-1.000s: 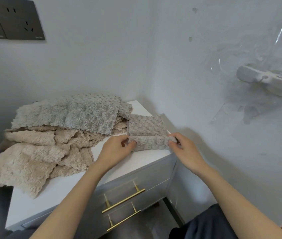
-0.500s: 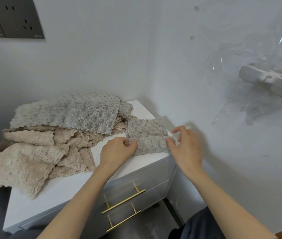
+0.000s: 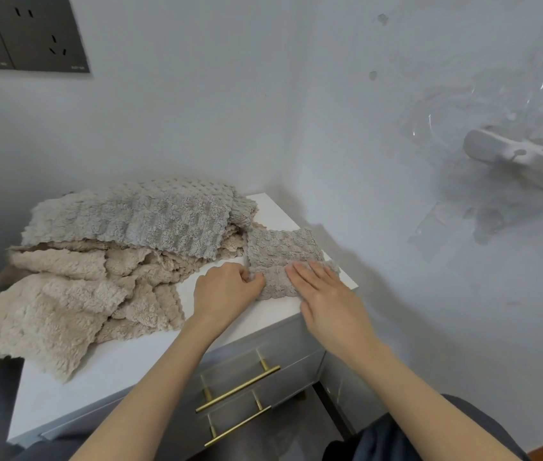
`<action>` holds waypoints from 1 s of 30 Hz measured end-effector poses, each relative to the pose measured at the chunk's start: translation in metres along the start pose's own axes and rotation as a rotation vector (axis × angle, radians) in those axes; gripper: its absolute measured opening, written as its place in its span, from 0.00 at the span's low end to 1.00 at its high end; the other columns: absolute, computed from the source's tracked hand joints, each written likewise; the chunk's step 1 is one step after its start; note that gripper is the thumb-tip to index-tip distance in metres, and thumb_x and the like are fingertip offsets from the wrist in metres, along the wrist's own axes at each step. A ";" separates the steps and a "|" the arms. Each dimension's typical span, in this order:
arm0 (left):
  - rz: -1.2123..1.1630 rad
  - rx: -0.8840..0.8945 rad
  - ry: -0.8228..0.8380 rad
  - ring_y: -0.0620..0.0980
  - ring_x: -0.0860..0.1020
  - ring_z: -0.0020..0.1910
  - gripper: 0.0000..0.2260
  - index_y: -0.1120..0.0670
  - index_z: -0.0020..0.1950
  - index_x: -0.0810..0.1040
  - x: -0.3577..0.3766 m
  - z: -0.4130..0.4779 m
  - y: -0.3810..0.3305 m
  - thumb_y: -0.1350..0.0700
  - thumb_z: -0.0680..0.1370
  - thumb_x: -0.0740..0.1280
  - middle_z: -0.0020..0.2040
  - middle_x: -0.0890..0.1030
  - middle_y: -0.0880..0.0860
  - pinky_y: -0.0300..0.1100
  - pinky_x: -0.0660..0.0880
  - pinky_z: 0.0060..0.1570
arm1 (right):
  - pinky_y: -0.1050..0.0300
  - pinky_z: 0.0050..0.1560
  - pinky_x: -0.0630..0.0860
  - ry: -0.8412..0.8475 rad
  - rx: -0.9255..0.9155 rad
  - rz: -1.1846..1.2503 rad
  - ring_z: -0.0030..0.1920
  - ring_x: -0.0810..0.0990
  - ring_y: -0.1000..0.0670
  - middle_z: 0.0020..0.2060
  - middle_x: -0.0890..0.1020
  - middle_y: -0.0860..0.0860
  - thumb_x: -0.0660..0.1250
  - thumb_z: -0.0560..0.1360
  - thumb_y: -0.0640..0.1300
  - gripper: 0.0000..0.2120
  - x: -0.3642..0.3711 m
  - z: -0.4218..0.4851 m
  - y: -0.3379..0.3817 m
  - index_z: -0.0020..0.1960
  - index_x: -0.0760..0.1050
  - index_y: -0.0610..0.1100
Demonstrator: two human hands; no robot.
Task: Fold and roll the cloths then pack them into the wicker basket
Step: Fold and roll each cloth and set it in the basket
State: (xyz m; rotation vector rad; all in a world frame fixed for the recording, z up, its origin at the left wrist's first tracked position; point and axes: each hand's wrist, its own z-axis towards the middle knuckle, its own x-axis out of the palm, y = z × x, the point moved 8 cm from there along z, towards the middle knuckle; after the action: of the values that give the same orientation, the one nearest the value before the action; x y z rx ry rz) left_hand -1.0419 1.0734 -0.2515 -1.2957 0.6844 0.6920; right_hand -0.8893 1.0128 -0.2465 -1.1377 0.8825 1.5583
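Note:
A small grey folded cloth [image 3: 281, 247] lies at the right end of the white cabinet top [image 3: 150, 354]. Its near edge is turned over into a low roll. My left hand [image 3: 225, 292] pinches the roll's left end with curled fingers. My right hand [image 3: 321, 289] lies flat on the roll with straight fingers, pressing it down. To the left sits a heap of cloths: a larger grey cloth [image 3: 137, 217] on top of several crumpled beige cloths [image 3: 64, 294]. No wicker basket is in view.
The cabinet stands in a wall corner, with walls close behind and to the right. Two drawers with brass handles [image 3: 238, 389] face me. A dark socket panel [image 3: 27, 33] is high on the left wall. A white fitting [image 3: 522, 163] under clear film sticks out of the right wall.
My right hand moved from the cloth's right end onto the top of the roll and flattened out. The left hand stayed at the left end.

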 end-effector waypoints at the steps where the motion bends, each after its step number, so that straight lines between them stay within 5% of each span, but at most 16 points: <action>1: 0.006 -0.001 -0.001 0.50 0.67 0.29 0.18 0.51 0.26 0.62 0.000 0.000 0.000 0.48 0.73 0.64 0.24 0.66 0.47 0.42 0.64 0.32 | 0.60 0.73 0.37 0.022 0.014 -0.020 0.77 0.49 0.52 0.77 0.54 0.54 0.52 0.80 0.41 0.28 0.002 -0.001 -0.007 0.78 0.50 0.49; 5: 0.035 -0.003 -0.004 0.51 0.72 0.32 0.16 0.50 0.27 0.66 -0.002 -0.003 -0.003 0.47 0.74 0.63 0.27 0.71 0.47 0.43 0.69 0.37 | 0.61 0.71 0.34 0.064 0.062 -0.079 0.77 0.46 0.52 0.78 0.49 0.52 0.49 0.81 0.40 0.28 0.003 -0.007 -0.025 0.78 0.44 0.46; 9: 0.100 0.068 -0.152 0.52 0.75 0.46 0.08 0.52 0.43 0.75 -0.014 -0.012 -0.014 0.49 0.75 0.64 0.42 0.79 0.49 0.47 0.73 0.47 | 0.59 0.72 0.34 0.076 0.070 -0.081 0.77 0.45 0.52 0.78 0.48 0.51 0.49 0.82 0.41 0.27 0.008 -0.006 -0.028 0.78 0.43 0.46; 12: 0.141 0.318 -0.267 0.52 0.73 0.50 0.06 0.54 0.52 0.76 -0.020 -0.021 -0.032 0.55 0.76 0.65 0.50 0.76 0.49 0.46 0.71 0.49 | 0.56 0.75 0.43 0.071 0.097 0.015 0.77 0.47 0.51 0.78 0.51 0.54 0.48 0.84 0.44 0.25 0.008 -0.004 -0.033 0.79 0.47 0.49; 16: 0.170 0.606 -0.235 0.53 0.77 0.51 0.07 0.52 0.51 0.82 -0.012 -0.033 -0.050 0.61 0.76 0.68 0.50 0.82 0.48 0.46 0.70 0.48 | 0.57 0.70 0.63 0.048 0.145 0.193 0.76 0.55 0.54 0.75 0.60 0.56 0.53 0.81 0.38 0.26 0.006 -0.001 -0.043 0.77 0.56 0.52; 20: 0.154 0.557 -0.095 0.48 0.76 0.56 0.15 0.50 0.60 0.80 -0.004 -0.025 -0.036 0.58 0.75 0.65 0.54 0.81 0.46 0.41 0.69 0.57 | 0.54 0.61 0.69 0.000 0.134 0.297 0.67 0.67 0.49 0.66 0.72 0.48 0.56 0.76 0.32 0.26 0.000 0.002 -0.044 0.72 0.64 0.48; 25: 0.094 0.493 0.005 0.47 0.75 0.60 0.18 0.51 0.64 0.77 -0.003 -0.013 -0.023 0.56 0.74 0.68 0.59 0.80 0.47 0.38 0.68 0.61 | 0.60 0.63 0.65 0.006 0.102 0.359 0.66 0.67 0.49 0.65 0.73 0.50 0.55 0.81 0.37 0.19 0.002 0.003 -0.049 0.71 0.67 0.46; 28: -0.024 0.418 0.030 0.45 0.77 0.55 0.13 0.52 0.60 0.79 -0.005 -0.008 -0.019 0.57 0.76 0.67 0.54 0.82 0.47 0.33 0.67 0.52 | 0.67 0.54 0.62 -0.017 0.132 0.500 0.58 0.70 0.48 0.55 0.77 0.53 0.56 0.81 0.37 0.16 -0.001 0.006 -0.054 0.67 0.72 0.44; 30: -0.126 0.347 0.066 0.37 0.76 0.41 0.08 0.49 0.54 0.80 -0.008 -0.005 -0.015 0.56 0.76 0.67 0.40 0.81 0.43 0.36 0.67 0.41 | 0.72 0.46 0.62 -0.013 0.218 0.611 0.52 0.67 0.52 0.45 0.73 0.57 0.56 0.81 0.39 0.14 0.001 0.005 -0.060 0.64 0.72 0.47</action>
State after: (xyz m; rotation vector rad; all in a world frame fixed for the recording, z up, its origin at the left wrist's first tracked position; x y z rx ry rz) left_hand -1.0354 1.0654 -0.2372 -1.0336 0.7331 0.4072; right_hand -0.8322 1.0331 -0.2470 -0.7300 1.4437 1.8857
